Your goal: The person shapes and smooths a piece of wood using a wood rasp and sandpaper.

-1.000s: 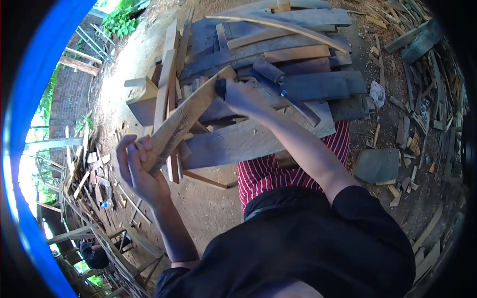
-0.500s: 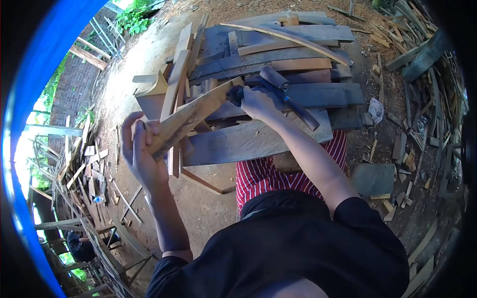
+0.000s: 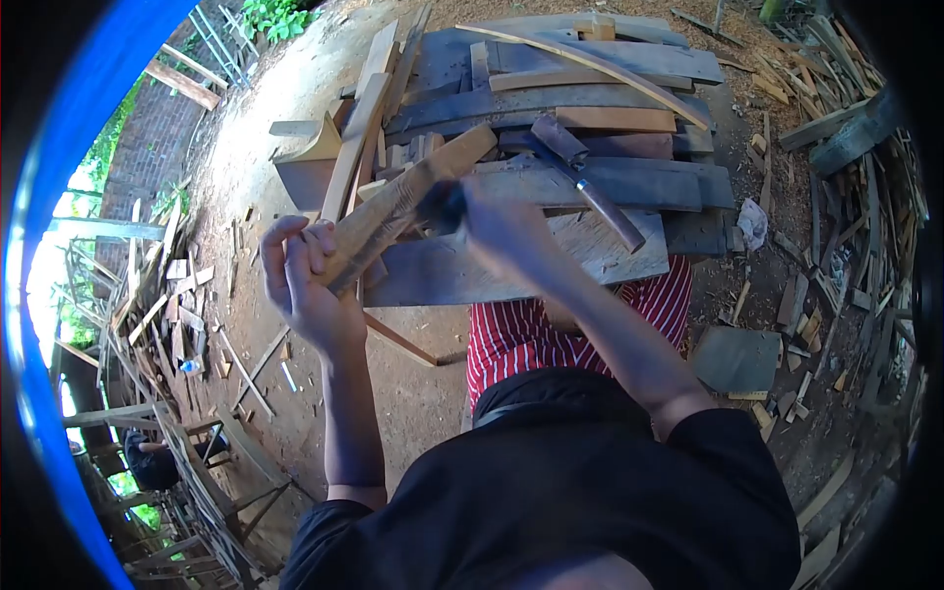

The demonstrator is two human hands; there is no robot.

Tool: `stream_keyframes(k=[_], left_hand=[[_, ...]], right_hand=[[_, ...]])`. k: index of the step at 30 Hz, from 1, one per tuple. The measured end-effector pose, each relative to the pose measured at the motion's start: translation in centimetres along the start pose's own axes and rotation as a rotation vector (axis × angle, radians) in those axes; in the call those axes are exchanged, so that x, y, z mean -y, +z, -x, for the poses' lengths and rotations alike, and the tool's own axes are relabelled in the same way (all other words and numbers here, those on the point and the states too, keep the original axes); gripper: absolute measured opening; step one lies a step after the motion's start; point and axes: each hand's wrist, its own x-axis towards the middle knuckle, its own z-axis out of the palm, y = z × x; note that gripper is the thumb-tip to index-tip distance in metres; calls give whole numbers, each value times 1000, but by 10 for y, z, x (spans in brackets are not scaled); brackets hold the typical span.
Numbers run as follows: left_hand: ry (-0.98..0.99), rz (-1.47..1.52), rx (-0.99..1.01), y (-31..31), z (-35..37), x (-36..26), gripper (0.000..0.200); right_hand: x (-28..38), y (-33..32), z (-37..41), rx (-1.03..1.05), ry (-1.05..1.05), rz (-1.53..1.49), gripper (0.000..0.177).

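My left hand (image 3: 312,277) is closed around the lower end of a piece of wood (image 3: 413,187), which slants up and to the right above the bench. My right hand (image 3: 503,234) is smeared by motion. It grips a small black object (image 3: 442,206) against the lower edge of the wood; blur hides what kind it is. To the right, a hammer-like tool (image 3: 608,214) with a thick head and a brown handle lies on the boards, apart from both hands.
Grey planks (image 3: 629,182) form a gapped bench top in front of my knees. Long wooden strips (image 3: 359,143) lie across its left side. Scrap wood is heaped at the left (image 3: 147,285) and right (image 3: 875,197). Another person (image 3: 152,460) is at the lower left.
My right hand has slid the black object down and left along the wood. My left hand and the wood have shifted slightly, with the wood's far end higher in view.
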Motion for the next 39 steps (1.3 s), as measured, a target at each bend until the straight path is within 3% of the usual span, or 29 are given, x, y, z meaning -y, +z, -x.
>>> stream_keyframes(k=[3, 6, 8, 10, 12, 14, 16, 20, 22, 23, 26, 27, 30, 32, 36, 38, 39], left_hand=[[7, -72, 67, 5, 11, -3, 18], [-2, -83, 24, 8, 4, -4, 17], [-30, -2, -29, 8, -6, -6, 16], [-38, -9, -56, 14, -4, -8, 16], [-30, -31, -18, 18, -3, -9, 16], [-24, -23, -1, 16, -4, -8, 17], [-2, 19, -29, 11, -6, -5, 16], [-18, -3, -130, 27, -4, -9, 17], [-39, 3, -121, 34, -4, -11, 16], [-21, -12, -98, 37, -1, -10, 16], [23, -12, -76, 37, -2, -9, 15], [20, 12, -107, 37, -1, -8, 15], [-2, 48, -158, 45, 1, -12, 16], [26, 20, -174, 55, -3, -15, 14], [33, 15, -163, 50, 1, -9, 13], [23, 36, -197, 46, 0, -8, 12], [14, 59, -182, 46, 1, -8, 13]], right_hand=[[-17, 10, -14, -32, 34, 24, 24], [16, -2, 17, -18, 36, 55, 31], [36, -19, 40, 202, -57, 71, 33], [21, -7, 23, 204, -56, 97, 30], [-6, 9, -16, -43, -2, -77, 39], [-7, 14, -25, -49, 27, -11, 40], [14, 9, 9, -167, -74, 103, 28], [40, -13, 37, 53, -88, 95, 22], [14, -4, -1, -126, -87, -15, 24], [8, -6, -18, -89, -52, 61, 24], [13, 1, 7, -204, -122, 115, 26], [26, -8, 26, -81, -103, 53, 27], [40, -15, 64, -80, -188, 146, 26], [29, -18, 42, -69, -129, 102, 34], [21, -3, 14, -237, -87, 13, 35], [42, -16, 62, -77, -193, 67, 28], [50, -26, 71, 38, -149, 129, 26]])
